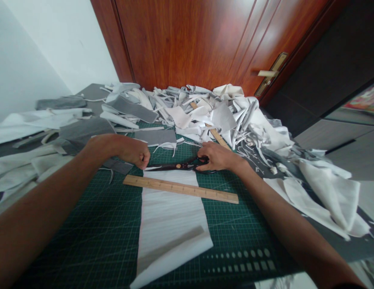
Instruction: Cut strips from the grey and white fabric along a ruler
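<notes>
Black-handled shears (177,166) are held at the finger loops by the curled right hand (215,155), with the left hand (132,151) clenched at their 9 o'clock, above a wooden ruler (180,189) laid across white fabric (171,224).

Ruler (180,188) across fabric strip (170,228) on cutting mat (93,224), scissors (177,166) just behind — scrap heap (193,112) beyond, door (187,40) at the back
</notes>
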Demonstrator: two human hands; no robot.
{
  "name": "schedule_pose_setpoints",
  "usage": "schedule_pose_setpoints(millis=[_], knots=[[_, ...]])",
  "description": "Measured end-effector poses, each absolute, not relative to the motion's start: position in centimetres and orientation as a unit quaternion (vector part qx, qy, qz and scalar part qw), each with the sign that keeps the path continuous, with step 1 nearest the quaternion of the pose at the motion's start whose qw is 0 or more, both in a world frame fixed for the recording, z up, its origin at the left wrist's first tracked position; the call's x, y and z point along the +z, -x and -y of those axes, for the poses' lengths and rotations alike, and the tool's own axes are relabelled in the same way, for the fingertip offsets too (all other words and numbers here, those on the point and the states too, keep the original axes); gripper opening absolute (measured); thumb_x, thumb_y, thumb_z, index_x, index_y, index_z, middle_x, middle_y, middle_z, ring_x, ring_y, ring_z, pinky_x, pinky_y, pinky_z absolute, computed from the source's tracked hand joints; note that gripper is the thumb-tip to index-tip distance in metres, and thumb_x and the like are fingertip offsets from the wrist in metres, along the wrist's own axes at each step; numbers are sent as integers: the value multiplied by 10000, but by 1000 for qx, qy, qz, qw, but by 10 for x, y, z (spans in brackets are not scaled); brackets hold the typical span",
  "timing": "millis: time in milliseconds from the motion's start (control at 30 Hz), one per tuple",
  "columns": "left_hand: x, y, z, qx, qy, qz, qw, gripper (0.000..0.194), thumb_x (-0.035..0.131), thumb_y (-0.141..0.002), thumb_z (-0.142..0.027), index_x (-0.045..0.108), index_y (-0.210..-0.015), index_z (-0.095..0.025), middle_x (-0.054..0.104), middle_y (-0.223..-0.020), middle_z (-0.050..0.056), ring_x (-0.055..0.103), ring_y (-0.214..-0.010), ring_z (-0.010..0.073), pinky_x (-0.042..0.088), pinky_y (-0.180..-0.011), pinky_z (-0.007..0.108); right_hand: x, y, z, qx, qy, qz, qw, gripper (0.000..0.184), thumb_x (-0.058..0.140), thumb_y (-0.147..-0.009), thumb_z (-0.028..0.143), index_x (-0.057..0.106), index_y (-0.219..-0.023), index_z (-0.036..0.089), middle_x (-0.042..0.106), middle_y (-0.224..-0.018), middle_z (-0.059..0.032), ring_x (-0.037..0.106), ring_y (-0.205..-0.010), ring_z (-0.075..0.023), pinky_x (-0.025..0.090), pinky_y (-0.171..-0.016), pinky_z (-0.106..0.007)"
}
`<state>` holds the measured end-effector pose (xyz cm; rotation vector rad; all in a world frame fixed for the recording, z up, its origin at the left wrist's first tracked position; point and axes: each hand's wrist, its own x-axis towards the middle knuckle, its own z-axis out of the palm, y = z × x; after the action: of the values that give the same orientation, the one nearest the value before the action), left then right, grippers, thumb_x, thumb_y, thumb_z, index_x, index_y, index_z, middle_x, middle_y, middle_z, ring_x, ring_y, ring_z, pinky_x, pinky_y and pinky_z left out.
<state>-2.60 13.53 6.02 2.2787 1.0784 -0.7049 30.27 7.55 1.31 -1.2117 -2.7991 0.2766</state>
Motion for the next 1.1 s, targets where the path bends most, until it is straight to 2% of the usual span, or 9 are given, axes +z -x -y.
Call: schedule_pose_setpoints(millis=[300,733,1100], knots=[[62,24,-132,-249,-838,-405,268,189,641,-843,-38,795,-851,-147,752,-777,-13,595,-701,139,402,-676,212,10,-305,-78,87,391,915,40,387,775,-916,514,625,-752,197,553,-804,-45,499,-839,-219,346,-787,-359],[61,27,-134,-253,-850,-387,253,156,659,-835,-145,804,-878,-178,772,-822,6,635,-743,165,395,-652,210,12,-302,-76,95,398,911,42,401,808,-902,465,606,-673,204,511,-745,-23,482,-808,-207,327,-773,-355],[63,24,-132,-257,-843,-396,258,184,649,-815,-120,818,-870,-168,781,-832,31,661,-758,198,427,-666,237,13,-301,-76,86,392,915,45,401,818,-896,461,620,-662,202,508,-739,-18,467,-795,-202,325,-770,-348]])
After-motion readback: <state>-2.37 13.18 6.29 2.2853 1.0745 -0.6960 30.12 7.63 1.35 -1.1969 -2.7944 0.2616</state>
